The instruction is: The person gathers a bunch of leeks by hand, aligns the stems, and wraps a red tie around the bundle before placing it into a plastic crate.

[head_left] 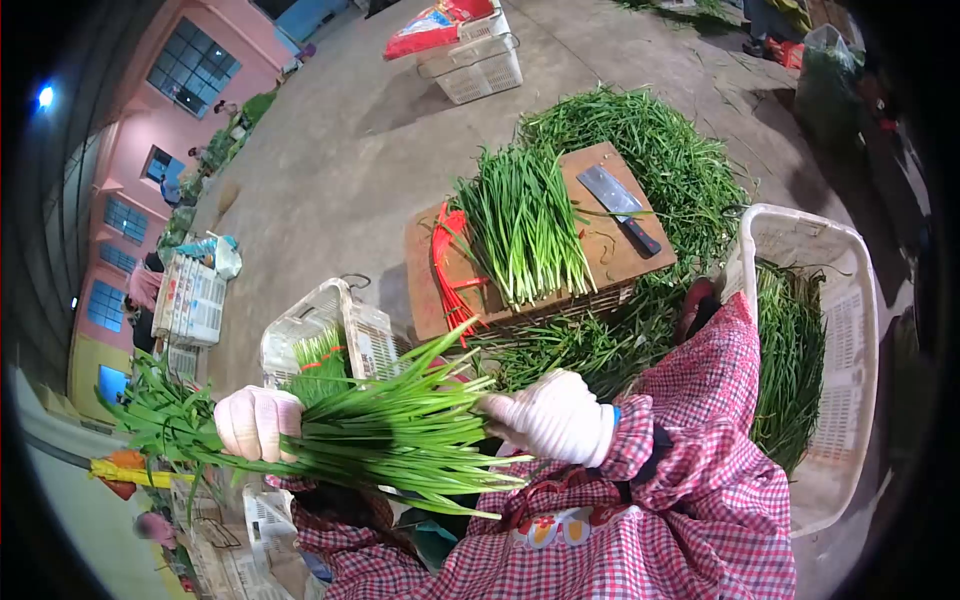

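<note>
My left hand [258,424], in a whitish glove, is wrapped round a bunch of long green stalks [390,435] that lies sideways before my body. Leafy ends stick out past it on the left. My right hand [553,415], also gloved, is closed at the right end of the bunch; its fingertips touch the stalks, and what they pinch is too small to make out. Beyond, a pile of cut greens [525,225] rests on a brown board [425,290], between red ties [448,265] and a cleaver [610,195] with a dark handle.
Loose greens [640,140] are heaped behind and beside the board. A white crate [850,400] with greens stands at the right, another [375,340] with a tied bunch at the left. Farther off are a crate with a red bag [470,65] and people at the far left.
</note>
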Demonstrator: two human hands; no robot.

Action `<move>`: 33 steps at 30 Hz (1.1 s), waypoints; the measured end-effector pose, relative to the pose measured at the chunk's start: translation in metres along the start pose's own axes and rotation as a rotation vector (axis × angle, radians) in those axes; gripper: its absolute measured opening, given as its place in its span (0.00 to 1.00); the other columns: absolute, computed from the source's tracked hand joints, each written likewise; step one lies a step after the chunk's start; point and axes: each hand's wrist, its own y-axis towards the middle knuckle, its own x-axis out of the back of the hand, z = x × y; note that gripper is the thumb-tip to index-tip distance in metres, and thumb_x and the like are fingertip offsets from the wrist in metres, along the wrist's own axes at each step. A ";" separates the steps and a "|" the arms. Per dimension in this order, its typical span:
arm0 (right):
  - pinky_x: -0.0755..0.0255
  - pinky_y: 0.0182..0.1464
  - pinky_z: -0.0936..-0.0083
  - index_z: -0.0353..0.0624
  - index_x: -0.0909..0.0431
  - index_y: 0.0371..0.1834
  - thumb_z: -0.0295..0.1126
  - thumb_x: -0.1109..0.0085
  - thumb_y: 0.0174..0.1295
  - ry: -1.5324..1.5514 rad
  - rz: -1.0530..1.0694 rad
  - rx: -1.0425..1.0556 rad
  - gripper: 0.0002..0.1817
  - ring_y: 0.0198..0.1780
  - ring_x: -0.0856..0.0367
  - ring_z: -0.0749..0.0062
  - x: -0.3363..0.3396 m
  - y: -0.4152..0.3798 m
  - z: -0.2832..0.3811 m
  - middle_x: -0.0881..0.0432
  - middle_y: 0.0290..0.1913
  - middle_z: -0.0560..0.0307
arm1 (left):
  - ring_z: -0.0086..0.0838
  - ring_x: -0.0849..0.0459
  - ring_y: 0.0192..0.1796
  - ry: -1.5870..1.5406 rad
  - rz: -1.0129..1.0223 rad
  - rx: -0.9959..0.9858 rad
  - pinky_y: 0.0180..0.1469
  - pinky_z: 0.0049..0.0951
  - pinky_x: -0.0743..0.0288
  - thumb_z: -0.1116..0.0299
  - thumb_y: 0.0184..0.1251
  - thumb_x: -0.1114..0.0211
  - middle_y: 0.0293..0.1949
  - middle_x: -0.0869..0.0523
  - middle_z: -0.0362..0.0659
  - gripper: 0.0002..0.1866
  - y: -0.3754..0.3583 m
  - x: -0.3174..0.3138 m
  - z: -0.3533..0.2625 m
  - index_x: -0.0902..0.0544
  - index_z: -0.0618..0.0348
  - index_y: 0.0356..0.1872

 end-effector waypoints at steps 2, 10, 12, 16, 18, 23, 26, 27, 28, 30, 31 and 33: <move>0.32 0.20 0.64 0.52 0.26 0.44 0.40 0.38 0.56 -0.022 0.020 0.057 0.14 0.19 0.23 0.59 -0.009 0.001 0.001 0.27 0.16 0.57 | 0.33 0.21 0.23 -0.020 0.018 0.022 0.22 0.35 0.23 0.71 0.68 0.42 0.21 0.22 0.46 0.16 0.010 -0.005 0.001 0.27 0.61 0.18; 0.24 0.37 0.76 0.42 0.18 0.44 0.34 0.37 0.61 0.930 -0.070 -0.150 0.11 0.32 0.16 0.68 -0.008 -0.034 0.003 0.16 0.31 0.52 | 0.31 0.20 0.22 -0.041 0.052 -0.038 0.26 0.36 0.20 0.74 0.66 0.43 0.20 0.20 0.44 0.17 0.008 -0.008 -0.001 0.27 0.59 0.14; 0.24 0.41 0.78 0.40 0.19 0.45 0.34 0.38 0.62 1.067 0.028 -0.175 0.11 0.35 0.16 0.72 -0.012 -0.045 -0.008 0.15 0.33 0.54 | 0.32 0.19 0.22 -0.019 0.074 0.017 0.26 0.36 0.20 0.74 0.66 0.42 0.20 0.20 0.45 0.17 0.004 -0.006 -0.011 0.27 0.60 0.15; 0.24 0.47 0.80 0.36 0.19 0.46 0.29 0.39 0.64 1.233 0.308 -0.250 0.11 0.41 0.18 0.79 -0.002 -0.072 -0.042 0.14 0.37 0.57 | 0.32 0.19 0.23 -0.042 0.035 0.014 0.27 0.37 0.20 0.74 0.66 0.41 0.20 0.20 0.45 0.16 0.012 -0.007 0.004 0.27 0.60 0.15; 0.24 0.46 0.77 0.36 0.18 0.45 0.33 0.38 0.63 1.182 0.425 -0.420 0.12 0.41 0.16 0.73 0.009 -0.089 -0.063 0.14 0.37 0.54 | 0.33 0.19 0.23 -0.049 0.044 -0.057 0.27 0.36 0.19 0.74 0.66 0.42 0.18 0.22 0.45 0.17 0.013 -0.007 0.006 0.28 0.60 0.14; 0.22 0.44 0.61 0.44 0.24 0.56 0.45 0.38 0.55 -0.363 0.923 -0.553 0.26 0.43 0.16 0.54 0.038 -0.094 -0.096 0.16 0.43 0.46 | 0.32 0.21 0.21 -0.103 0.102 -0.128 0.21 0.30 0.25 0.73 0.67 0.43 0.15 0.26 0.44 0.18 0.016 0.003 0.008 0.29 0.58 0.13; 0.29 0.58 0.59 0.41 0.41 0.69 0.54 0.34 0.51 -0.057 0.230 -0.137 0.46 0.57 0.24 0.46 0.058 -0.055 -0.070 0.26 0.59 0.39 | 0.28 0.29 0.13 0.082 -0.316 -0.050 0.13 0.31 0.40 0.68 0.63 0.40 0.12 0.30 0.40 0.20 0.001 -0.019 0.009 0.34 0.55 0.11; 0.34 0.62 0.60 0.39 0.42 0.70 0.55 0.33 0.49 0.110 0.103 -0.043 0.49 0.61 0.29 0.45 0.064 -0.036 -0.054 0.30 0.62 0.38 | 0.27 0.29 0.15 0.111 -0.623 -0.020 0.17 0.35 0.37 0.63 0.60 0.36 0.11 0.33 0.38 0.21 -0.004 -0.030 0.015 0.33 0.56 0.11; 0.38 0.66 0.60 0.37 0.43 0.71 0.57 0.32 0.47 0.273 -0.018 0.060 0.53 0.65 0.33 0.45 0.070 -0.014 -0.038 0.34 0.65 0.37 | 0.28 0.24 0.22 0.190 -0.715 0.080 0.25 0.32 0.30 0.59 0.59 0.37 0.17 0.28 0.40 0.18 0.020 -0.040 0.040 0.28 0.58 0.17; 0.44 0.70 0.61 0.34 0.47 0.72 0.58 0.29 0.44 0.343 -0.105 0.167 0.57 0.69 0.38 0.46 0.066 0.016 -0.010 0.38 0.68 0.36 | 0.36 0.20 0.43 0.840 -1.184 0.541 0.48 0.33 0.22 0.56 0.67 0.46 0.41 0.19 0.49 0.20 0.019 -0.065 0.045 0.24 0.66 0.45; 0.46 0.71 0.59 0.33 0.48 0.72 0.57 0.27 0.42 0.351 -0.131 0.202 0.59 0.69 0.40 0.44 0.054 0.026 -0.002 0.40 0.68 0.35 | 0.35 0.15 0.34 0.517 -1.618 0.404 0.36 0.26 0.20 0.72 0.57 0.37 0.33 0.15 0.50 0.11 0.052 -0.070 0.065 0.19 0.66 0.40; 0.46 0.71 0.59 0.32 0.51 0.72 0.56 0.25 0.39 0.274 -0.152 0.168 0.62 0.69 0.40 0.42 0.032 0.043 0.014 0.40 0.68 0.33 | 0.33 0.14 0.35 0.770 -1.375 0.404 0.38 0.31 0.20 0.69 0.65 0.43 0.34 0.14 0.45 0.11 -0.001 -0.032 0.077 0.19 0.62 0.44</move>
